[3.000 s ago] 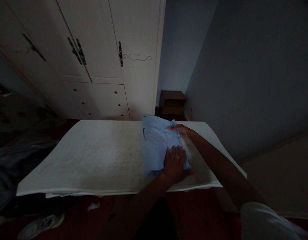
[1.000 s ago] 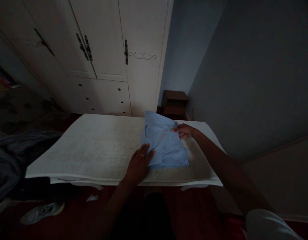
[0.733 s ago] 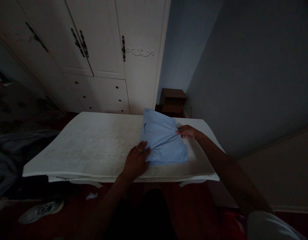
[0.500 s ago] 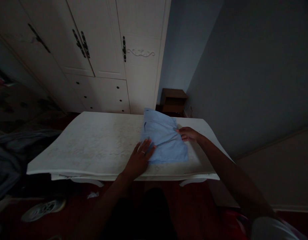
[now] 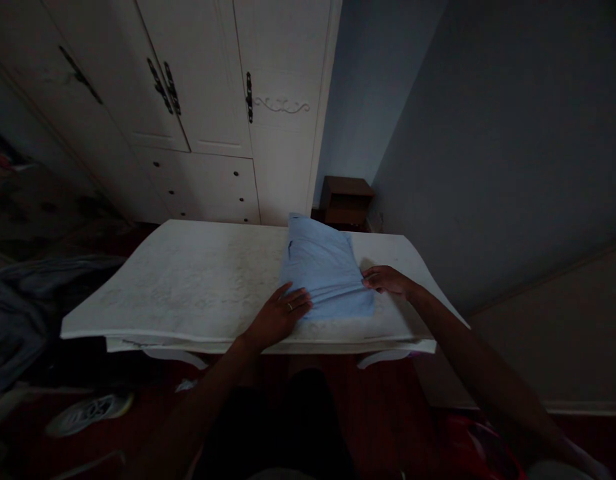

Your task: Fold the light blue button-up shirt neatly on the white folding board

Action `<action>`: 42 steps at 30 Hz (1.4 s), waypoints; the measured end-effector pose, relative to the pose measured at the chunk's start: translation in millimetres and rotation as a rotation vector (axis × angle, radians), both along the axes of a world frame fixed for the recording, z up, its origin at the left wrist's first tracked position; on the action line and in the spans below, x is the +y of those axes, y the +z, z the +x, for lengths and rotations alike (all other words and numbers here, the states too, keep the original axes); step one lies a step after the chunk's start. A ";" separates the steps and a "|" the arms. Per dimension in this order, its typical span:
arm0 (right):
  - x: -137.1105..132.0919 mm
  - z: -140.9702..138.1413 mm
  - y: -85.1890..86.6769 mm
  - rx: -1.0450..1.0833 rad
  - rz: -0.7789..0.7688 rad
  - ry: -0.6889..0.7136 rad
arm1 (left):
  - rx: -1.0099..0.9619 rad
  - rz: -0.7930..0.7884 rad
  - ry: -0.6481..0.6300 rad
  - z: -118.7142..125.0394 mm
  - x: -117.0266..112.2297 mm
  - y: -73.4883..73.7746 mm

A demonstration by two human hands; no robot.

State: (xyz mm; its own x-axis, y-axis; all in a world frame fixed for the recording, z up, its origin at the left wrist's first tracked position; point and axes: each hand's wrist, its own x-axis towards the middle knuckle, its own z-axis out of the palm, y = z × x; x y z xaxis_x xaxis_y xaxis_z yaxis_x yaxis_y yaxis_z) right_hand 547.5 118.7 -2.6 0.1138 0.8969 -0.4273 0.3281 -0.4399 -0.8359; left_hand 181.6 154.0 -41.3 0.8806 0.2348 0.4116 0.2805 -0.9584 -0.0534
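Note:
A folded light blue garment [image 5: 323, 257] lies on the white table [image 5: 198, 280], with its far end near the table's back edge. Creases run across its near half, and small dark marks show along its left side. My left hand [image 5: 283, 313], with a ring on one finger, rests on the near left corner, fingers stretched out over the cloth. At the right edge, my right hand [image 5: 388, 280] pinches the fabric between thumb and fingers. Its fingertips are partly hidden in the dim light.
A white wardrobe [image 5: 283, 153] with drawers stands behind the table. A brown nightstand [image 5: 348, 200] sits in the back corner by the grey wall [image 5: 513, 147]. Dark clothing [image 5: 18, 313] is heaped at left, and a shoe [image 5: 91, 413] lies on the red floor.
My right hand has slid toward me along the garment's right edge. My left hand's fingers have turned rightward and drawn closer together. The garment's creases have shifted nearer.

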 end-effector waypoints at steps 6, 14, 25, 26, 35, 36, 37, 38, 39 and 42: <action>-1.1 -7.0 5.6 -0.360 0.043 0.072 | -0.073 -0.027 -0.001 5.0 -4.3 1.5; 40.9 -65.2 32.6 -0.917 0.343 0.161 | -0.105 -0.185 -0.009 9.2 -1.9 29.5; 192.3 -158.7 27.5 -1.073 0.676 0.349 | 0.092 -0.151 0.164 69.6 51.0 42.2; 202.5 -158.4 20.0 -1.065 0.633 0.337 | 0.111 -0.150 0.169 71.0 49.7 37.3; 232.2 -128.5 -35.8 -0.949 0.366 0.109 | 0.078 -0.149 0.197 66.9 26.4 9.3; 232.5 -127.3 -36.8 -0.943 0.359 0.110 | 0.080 -0.154 0.201 66.9 25.7 8.8; 232.8 -126.8 -37.1 -0.940 0.351 0.116 | 0.083 -0.158 0.206 67.0 25.2 8.7; 233.1 -126.5 -37.0 -0.937 0.345 0.120 | 0.084 -0.162 0.208 67.0 24.9 8.9; 233.4 -126.4 -36.6 -0.934 0.341 0.125 | 0.084 -0.164 0.208 67.0 24.8 9.5; 234.5 -123.5 -34.8 -0.900 0.337 0.151 | 0.077 -0.179 0.195 66.2 24.4 12.2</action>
